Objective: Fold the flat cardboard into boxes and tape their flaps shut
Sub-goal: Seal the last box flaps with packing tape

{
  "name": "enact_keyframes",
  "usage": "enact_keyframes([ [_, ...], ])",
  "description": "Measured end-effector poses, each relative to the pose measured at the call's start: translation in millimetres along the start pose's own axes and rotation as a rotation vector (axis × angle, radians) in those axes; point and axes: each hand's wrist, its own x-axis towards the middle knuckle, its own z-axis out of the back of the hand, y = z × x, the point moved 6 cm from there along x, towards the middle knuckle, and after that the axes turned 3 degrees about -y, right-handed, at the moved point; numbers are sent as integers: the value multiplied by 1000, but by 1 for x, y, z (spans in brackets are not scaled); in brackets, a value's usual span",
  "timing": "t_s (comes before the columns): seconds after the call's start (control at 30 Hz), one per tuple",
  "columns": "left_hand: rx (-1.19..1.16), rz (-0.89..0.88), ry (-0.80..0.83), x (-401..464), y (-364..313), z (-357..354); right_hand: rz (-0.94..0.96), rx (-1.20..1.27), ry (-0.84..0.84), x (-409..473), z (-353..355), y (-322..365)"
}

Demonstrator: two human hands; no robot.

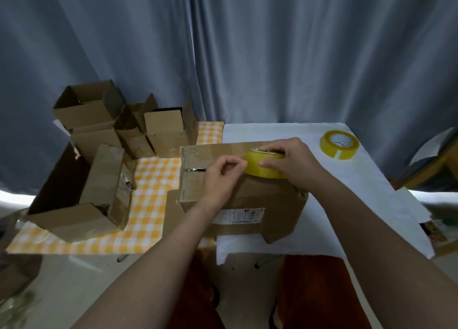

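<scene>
So the box [247, 199] being worked on is plain brown cardboard, sitting mid-desk where the yellow checked cloth [148, 180] meets the white cloth [359, 180], with a white shipping label [239, 216] on its near side and its top flaps folded down. The right hand [295, 160] is curled around a yellow tape roll [266, 165] resting on top of the box, fingers wrapped over it. The left hand [223, 177] is narrow, thumb and fingertips pinching right at the roll's edge, can't tell if it has the tape end. A spare tape roll [339, 144] lies on the white cloth near the far right corner, well apart. Folded boxes [99, 135] crowd the left side, so the open room is to the right.
</scene>
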Motion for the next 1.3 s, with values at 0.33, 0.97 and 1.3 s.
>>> enact_keyframes([
  [0.33, -142, 218, -254, 14, 28, 19, 87, -72, -23, -2, -29, -16],
  [0.97, -250, 524, -578, 12, 68, 115, -79, 169, -292, 17, -58, -1],
  [1.3, -417, 660, -639, 20, 84, 124, -71, 235, -227, 46, -90, 12],
])
